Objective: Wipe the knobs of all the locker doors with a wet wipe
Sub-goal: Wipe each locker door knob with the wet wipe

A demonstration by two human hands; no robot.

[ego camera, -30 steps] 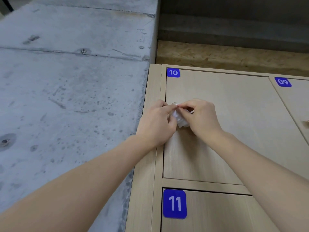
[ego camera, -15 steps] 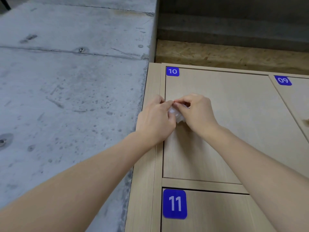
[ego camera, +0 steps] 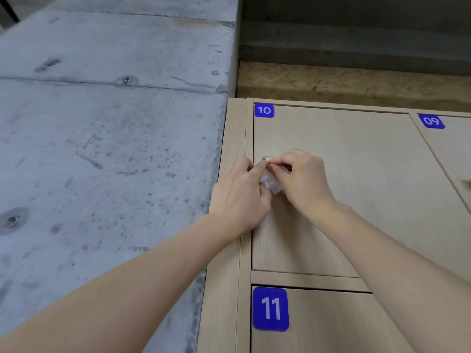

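Light wooden locker door 10 (ego camera: pixel 356 174) has a small metal knob (ego camera: pixel 266 158) near its left edge. A crumpled white wet wipe (ego camera: pixel 270 181) sits just below the knob, between my two hands. My left hand (ego camera: pixel 239 197) and my right hand (ego camera: pixel 302 178) both pinch the wipe, fingertips meeting right at the knob. Most of the wipe is hidden by my fingers. Only the knob's top shows.
Locker 11 (ego camera: pixel 331 322) lies below and locker 09 (ego camera: pixel 456 154) to the right, its knob (ego camera: pixel 467 183) at the frame edge. A grey concrete wall (ego camera: pixel 102 149) stands left of the lockers. A chipboard panel (ego camera: pixel 356 82) runs above them.
Both hands have stayed together at door 10's left edge with the wipe. The knob's top, covered a moment ago, now shows above my fingertips.
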